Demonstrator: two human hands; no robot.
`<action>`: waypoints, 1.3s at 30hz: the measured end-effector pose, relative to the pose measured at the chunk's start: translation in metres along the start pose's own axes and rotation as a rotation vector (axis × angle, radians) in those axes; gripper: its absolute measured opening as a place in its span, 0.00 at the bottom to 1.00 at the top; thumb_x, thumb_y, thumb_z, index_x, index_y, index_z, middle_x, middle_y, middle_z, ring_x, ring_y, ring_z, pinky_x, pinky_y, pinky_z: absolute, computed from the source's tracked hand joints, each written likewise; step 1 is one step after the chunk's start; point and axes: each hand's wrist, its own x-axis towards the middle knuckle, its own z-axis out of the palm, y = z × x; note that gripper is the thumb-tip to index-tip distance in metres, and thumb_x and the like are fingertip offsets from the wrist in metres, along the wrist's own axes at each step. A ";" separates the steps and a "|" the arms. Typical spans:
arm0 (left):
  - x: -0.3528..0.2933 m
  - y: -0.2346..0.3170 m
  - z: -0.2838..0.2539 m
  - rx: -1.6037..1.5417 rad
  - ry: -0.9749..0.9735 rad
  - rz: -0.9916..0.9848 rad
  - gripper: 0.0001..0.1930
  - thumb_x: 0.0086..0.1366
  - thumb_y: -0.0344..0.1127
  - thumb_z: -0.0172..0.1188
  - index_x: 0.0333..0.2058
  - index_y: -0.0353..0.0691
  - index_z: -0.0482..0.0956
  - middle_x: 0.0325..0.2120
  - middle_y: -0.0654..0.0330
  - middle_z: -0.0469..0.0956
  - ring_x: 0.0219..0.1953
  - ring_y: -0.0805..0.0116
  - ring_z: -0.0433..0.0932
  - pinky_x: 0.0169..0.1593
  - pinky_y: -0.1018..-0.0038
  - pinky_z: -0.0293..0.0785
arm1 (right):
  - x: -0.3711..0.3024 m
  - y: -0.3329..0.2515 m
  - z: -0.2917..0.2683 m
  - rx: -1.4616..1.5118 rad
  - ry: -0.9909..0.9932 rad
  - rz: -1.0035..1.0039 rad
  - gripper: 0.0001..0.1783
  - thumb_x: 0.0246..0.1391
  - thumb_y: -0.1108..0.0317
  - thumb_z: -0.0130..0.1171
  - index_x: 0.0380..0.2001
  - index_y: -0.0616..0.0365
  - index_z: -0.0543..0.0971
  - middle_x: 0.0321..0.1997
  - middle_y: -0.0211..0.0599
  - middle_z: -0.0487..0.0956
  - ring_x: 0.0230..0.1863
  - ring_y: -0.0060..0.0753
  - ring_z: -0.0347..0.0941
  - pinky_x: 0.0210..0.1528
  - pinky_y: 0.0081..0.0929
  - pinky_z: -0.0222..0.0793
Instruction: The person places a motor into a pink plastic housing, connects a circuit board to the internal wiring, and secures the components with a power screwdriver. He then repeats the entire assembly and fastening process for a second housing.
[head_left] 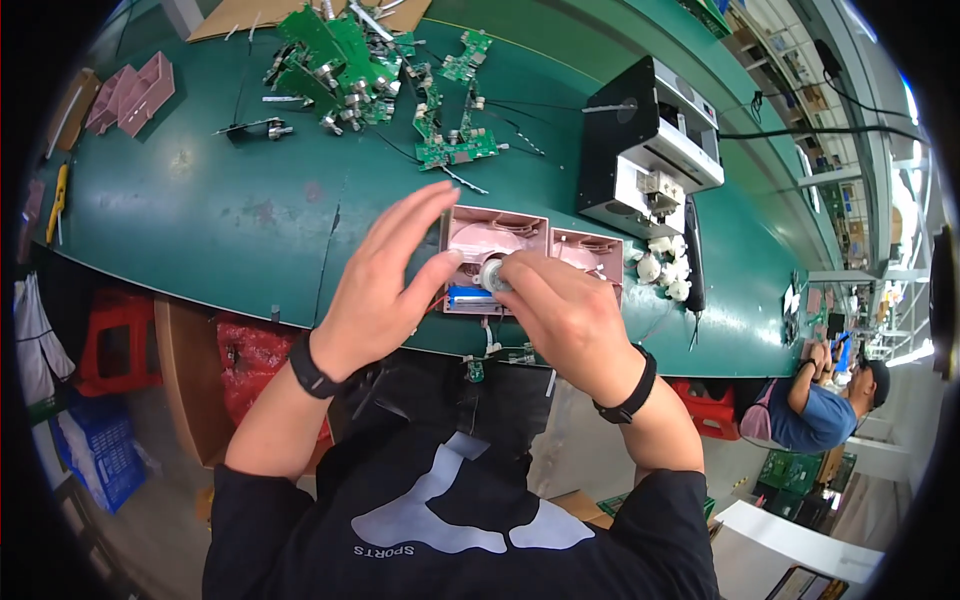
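Note:
A pink plastic housing (497, 218) with walled sections lies near the front edge of the green table, a second pink shell (588, 240) joined or close against its right side. Inside the left section is a blue cylindrical battery (472, 297) with a red wire. My right hand (565, 305) is closed, its fingertips pinching a small round whitish part (491, 275) just over the battery. My left hand (380, 285) is open at the housing's left side, fingers stretched and thumb reaching over its edge. A small green board (475, 370) hangs on wires at the table edge.
Green circuit boards (340, 75) lie piled at the back. A black-and-silver machine (650, 150) stands right, beside several white round parts (665, 268). Pink shells (135, 95) and a yellow cutter (59, 200) lie far left. Another person (815, 410) works at far right.

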 end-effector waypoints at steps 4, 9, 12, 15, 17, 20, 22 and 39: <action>0.011 -0.007 0.007 -0.004 -0.083 0.055 0.25 0.70 0.36 0.61 0.63 0.37 0.72 0.62 0.47 0.74 0.65 0.46 0.72 0.66 0.59 0.69 | 0.001 -0.005 0.005 -0.057 -0.065 0.027 0.11 0.54 0.75 0.68 0.40 0.63 0.79 0.44 0.40 0.82 0.38 0.45 0.82 0.38 0.36 0.78; 0.020 -0.014 0.004 -0.010 -0.181 0.060 0.25 0.71 0.38 0.59 0.63 0.36 0.73 0.61 0.46 0.75 0.62 0.46 0.74 0.64 0.59 0.70 | 0.000 -0.019 0.001 -0.150 -0.124 0.081 0.14 0.49 0.77 0.67 0.41 0.62 0.79 0.48 0.41 0.81 0.37 0.45 0.81 0.39 0.37 0.78; 0.034 -0.013 -0.003 -0.013 -0.233 0.047 0.24 0.71 0.37 0.60 0.63 0.36 0.74 0.61 0.47 0.76 0.61 0.46 0.75 0.64 0.59 0.71 | -0.001 -0.028 -0.015 -0.248 0.034 -0.085 0.20 0.43 0.77 0.65 0.44 0.62 0.80 0.50 0.42 0.79 0.39 0.45 0.80 0.39 0.38 0.77; 0.050 -0.009 -0.005 -0.055 -0.338 0.023 0.24 0.70 0.35 0.61 0.63 0.37 0.74 0.60 0.48 0.76 0.61 0.47 0.76 0.65 0.60 0.71 | 0.001 -0.022 -0.007 -0.269 -0.104 -0.028 0.24 0.39 0.80 0.63 0.45 0.62 0.82 0.49 0.43 0.80 0.39 0.45 0.79 0.40 0.38 0.77; 0.058 -0.009 -0.002 -0.081 -0.430 0.017 0.25 0.67 0.36 0.65 0.62 0.38 0.75 0.57 0.49 0.78 0.59 0.48 0.78 0.63 0.61 0.73 | -0.001 -0.020 -0.009 -0.275 -0.169 0.004 0.26 0.36 0.81 0.63 0.45 0.63 0.82 0.49 0.43 0.81 0.40 0.45 0.79 0.41 0.38 0.77; 0.065 -0.009 0.001 -0.069 -0.517 0.067 0.27 0.64 0.37 0.68 0.61 0.38 0.76 0.55 0.50 0.79 0.57 0.49 0.79 0.61 0.62 0.75 | -0.010 -0.023 -0.037 -0.220 0.169 0.016 0.23 0.40 0.85 0.61 0.45 0.64 0.83 0.46 0.44 0.82 0.37 0.43 0.78 0.42 0.36 0.77; 0.071 -0.008 0.003 -0.022 -0.578 0.181 0.30 0.60 0.37 0.70 0.61 0.38 0.76 0.53 0.51 0.80 0.56 0.50 0.80 0.60 0.62 0.76 | -0.032 -0.011 -0.042 -0.132 0.361 0.103 0.17 0.49 0.87 0.59 0.43 0.65 0.83 0.44 0.44 0.83 0.37 0.42 0.78 0.44 0.34 0.76; 0.069 -0.007 0.015 -0.104 -0.529 -0.096 0.32 0.48 0.36 0.77 0.52 0.35 0.77 0.46 0.54 0.83 0.52 0.61 0.83 0.59 0.68 0.76 | -0.114 0.227 -0.094 -0.104 0.034 0.999 0.30 0.59 0.63 0.68 0.63 0.64 0.75 0.44 0.43 0.85 0.42 0.37 0.81 0.46 0.33 0.76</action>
